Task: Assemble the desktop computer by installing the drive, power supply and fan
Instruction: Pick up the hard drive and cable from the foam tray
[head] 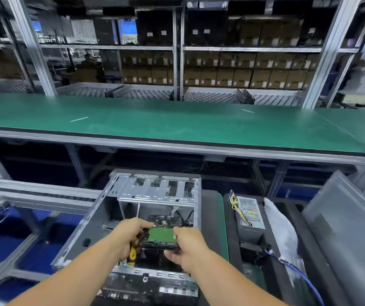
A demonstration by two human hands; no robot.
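We find no text, brand, number or sign that can be read anywhere in this view. Taking the computer case [130,217] as landmark, we list only the carriers of unreadable marks. Power supply [249,212], just right of the case: a pale label on its top face, print too small to make out. Cardboard boxes [219,69], on the shelves far beyond the case: white stickers on their fronts, all blurred. Screens [128,32], on the upper shelf beyond the case and to its left: blue glow with smeared marks. Drive [161,236], held above the case: green circuit board, no lettering we can resolve.
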